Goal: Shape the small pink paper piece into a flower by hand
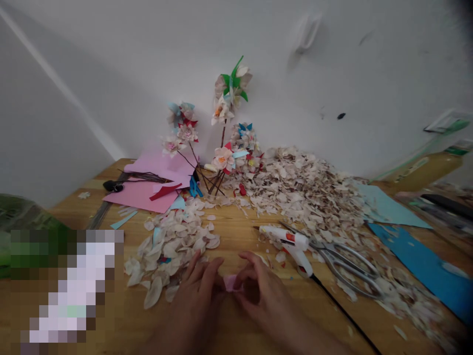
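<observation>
Both hands rest low on the wooden table [236,231], meeting at a small pink paper piece [229,282]. My left hand [197,291] pinches its left side with curled fingers. My right hand [258,288] pinches its right side, fingers bent over it. Most of the pink piece is hidden under my fingertips. A heap of pale cut petals [177,246] lies just beyond my left hand. A white glue gun [290,241] and metal scissors [343,261] lie just beyond my right hand.
Paper flowers on stems [225,133] stand against the white wall, beside pink paper sheets [151,185]. A large pile of petal scraps [310,192] spreads at the back right. Blue sheets [417,256] lie at right. A yellow bottle [424,170] lies at the far right.
</observation>
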A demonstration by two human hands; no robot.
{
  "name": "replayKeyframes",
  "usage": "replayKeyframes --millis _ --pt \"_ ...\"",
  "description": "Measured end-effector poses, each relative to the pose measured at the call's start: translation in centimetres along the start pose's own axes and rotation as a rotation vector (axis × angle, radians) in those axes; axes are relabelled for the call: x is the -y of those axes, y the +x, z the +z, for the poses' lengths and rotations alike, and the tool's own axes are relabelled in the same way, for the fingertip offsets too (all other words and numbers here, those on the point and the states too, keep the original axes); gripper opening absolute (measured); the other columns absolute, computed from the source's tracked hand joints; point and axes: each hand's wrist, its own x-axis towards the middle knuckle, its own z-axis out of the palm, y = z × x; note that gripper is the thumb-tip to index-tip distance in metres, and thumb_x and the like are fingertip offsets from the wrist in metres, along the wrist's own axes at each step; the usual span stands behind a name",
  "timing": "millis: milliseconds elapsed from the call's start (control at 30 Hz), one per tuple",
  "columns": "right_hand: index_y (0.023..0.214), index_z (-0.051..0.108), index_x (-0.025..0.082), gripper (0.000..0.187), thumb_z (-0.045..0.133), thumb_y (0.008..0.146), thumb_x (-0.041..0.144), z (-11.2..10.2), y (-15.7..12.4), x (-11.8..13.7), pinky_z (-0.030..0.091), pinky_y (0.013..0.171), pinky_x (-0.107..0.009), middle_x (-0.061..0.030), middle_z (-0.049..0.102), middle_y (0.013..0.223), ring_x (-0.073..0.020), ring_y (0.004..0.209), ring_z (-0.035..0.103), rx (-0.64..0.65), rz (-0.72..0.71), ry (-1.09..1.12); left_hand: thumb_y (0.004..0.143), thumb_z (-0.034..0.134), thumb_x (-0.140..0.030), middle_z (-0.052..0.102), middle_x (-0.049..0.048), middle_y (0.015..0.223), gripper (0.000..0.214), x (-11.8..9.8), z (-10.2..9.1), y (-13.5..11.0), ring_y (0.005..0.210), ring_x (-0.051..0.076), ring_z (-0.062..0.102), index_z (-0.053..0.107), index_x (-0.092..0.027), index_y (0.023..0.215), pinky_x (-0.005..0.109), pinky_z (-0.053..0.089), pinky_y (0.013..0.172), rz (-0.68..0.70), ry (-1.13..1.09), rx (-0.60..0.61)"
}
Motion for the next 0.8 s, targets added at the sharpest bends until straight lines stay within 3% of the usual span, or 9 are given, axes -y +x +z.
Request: replayKeyframes --millis 233,333,433,600,800 --pt "0.12 0.034 0.017 0.059 0.056 0.068 0.003 -0.2 0.2 0.1 0.047 0.077 -0.037 -0.0017 0.068 0.081 -0.0205 0.082 0.063 0.019 0.001 -0.005 0.078 0.043 -0.006 0.065 0.0094 0.099 0.042 -0.6 -0.7 -0.1 0.111 0.03 0.054 0.039 -0.017 0.118 0.053 0.05 0.087 0.008 0.044 -0.063" --pt "0.119 0.034 0.019 0.058 0.055 0.068 0.002 -0.2 0.5 0.2 0.048 0.073 -0.035 -0.001 0.068 0.08 -0.0202 0.078 0.063 0.025 0.032 0.033 0.073 0.039 -0.004 0.065 0.0113 0.1 0.048 -0.7 -0.9 -0.5 0.107 0.028 0.056 0.039 -0.014 0.119 0.052 0.048 0.09 0.112 0.081 -0.077" --pt "0.118 0.033 0.021 0.055 0.056 0.071 0.004 -0.2 0.6 0.3 0.047 0.073 -0.035 -0.0002 0.068 0.08 -0.0195 0.078 0.063 0.018 0.045 0.07 0.07 0.038 -0.001 0.065 0.0106 0.105 0.054 -0.6 -0.5 -1.3 0.108 0.023 0.055 0.04 -0.012 0.123 0.049 0.037 0.101 0.221 0.122 -0.136" --pt "0.116 0.035 0.021 0.052 0.056 0.072 0.006 -0.1 0.7 0.6 0.047 0.073 -0.035 -0.0001 0.066 0.079 -0.0196 0.076 0.062 0.009 0.057 0.071 0.072 0.034 0.002 0.065 0.0069 0.11 0.053 -0.6 0.5 -2.0 0.115 0.017 0.05 0.042 -0.009 0.123 0.041 0.007 0.112 0.317 0.199 -0.173" --pt "0.116 0.037 0.019 0.051 0.056 0.071 0.005 -0.1 0.7 0.5 0.048 0.073 -0.035 -0.001 0.066 0.08 -0.0198 0.078 0.062 0.013 0.064 0.055 0.073 0.034 0.003 0.064 0.0078 0.114 0.051 -0.6 0.9 -2.2 0.117 0.017 0.048 0.044 -0.007 0.122 0.044 0.006 0.112 0.333 0.226 -0.142"
